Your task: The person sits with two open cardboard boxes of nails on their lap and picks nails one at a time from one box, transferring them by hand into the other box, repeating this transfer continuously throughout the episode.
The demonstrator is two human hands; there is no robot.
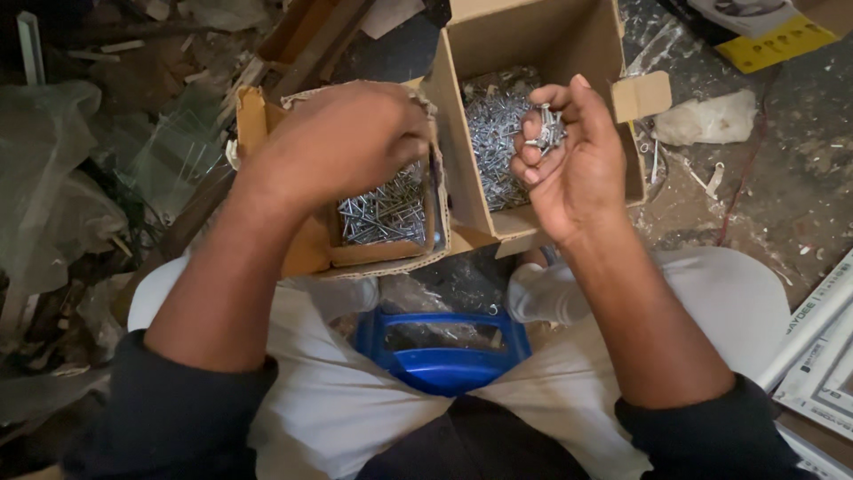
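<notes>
Overhead, left hand (342, 142) in nail box (373, 253), right hand (569, 164) cupping screws (546, 133) (small bunch).

Two open brown cardboard boxes (355, 253) (462, 151) side by side; yellow label (773, 44) top right.

I sit in a rough workshop or a site storeroom, not a home. The bare concrete floor (791, 178) around me is dusty, spattered with pale paint or plaster and strewn with scraps. Two open cardboard boxes hold bulk fasteners: the left box (311, 253) is full of nails (382, 213), the right box (551, 36) has small silvery screws (493, 133). Crumpled plastic sheeting (53, 178) and wood offcuts (311, 44) pile up at my left, and boxed goods (822, 356) lie stacked at my right.
</notes>
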